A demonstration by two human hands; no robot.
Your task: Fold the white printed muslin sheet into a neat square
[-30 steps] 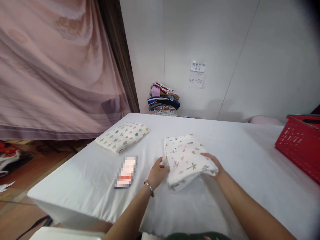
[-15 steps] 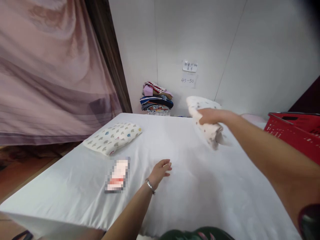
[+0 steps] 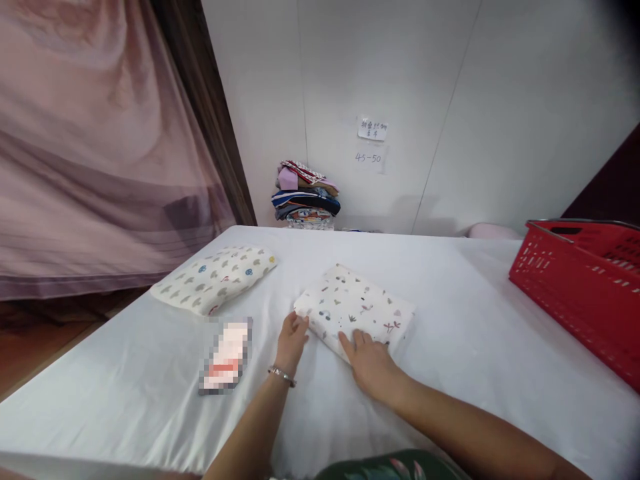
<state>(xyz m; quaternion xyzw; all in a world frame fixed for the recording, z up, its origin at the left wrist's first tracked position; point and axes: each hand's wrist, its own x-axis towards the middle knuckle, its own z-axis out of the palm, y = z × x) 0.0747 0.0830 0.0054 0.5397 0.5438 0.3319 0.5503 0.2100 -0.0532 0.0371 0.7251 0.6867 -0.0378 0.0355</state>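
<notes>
In the head view, a folded white cloth printed with small grey, green and reddish motifs (image 3: 355,303) lay flat on the smooth white cloth-covered tabletop (image 3: 460,333), near its middle and turned at an angle, one corner pointing toward the wall. The person's left hand (image 3: 291,343), with a silver-coloured metal bracelet (image 3: 281,375) on its wrist, was at the folded cloth's left corner, its fingers bent in against the edge; whether they pinched the fabric could not be told. The right hand (image 3: 373,365) was laid palm down across the near edge, its fingers spread and resting on top without gripping.

To the left, well apart from the folded cloth, lay a cream fabric bundle with grey, blue and yellow motifs (image 3: 215,277). Just in front of that was a flat oblong item with a pixelated face (image 3: 226,357). A red perforated plastic basket (image 3: 565,287) stood at the right side. Beyond the far edge rose a stack of folded multicoloured fabrics (image 3: 306,197), against a pale grey panelled wall (image 3: 440,67) bearing two handwritten white paper labels (image 3: 373,129), the lower reading "45-50". A pink draped curtain (image 3: 100,133) hung at left.
</notes>
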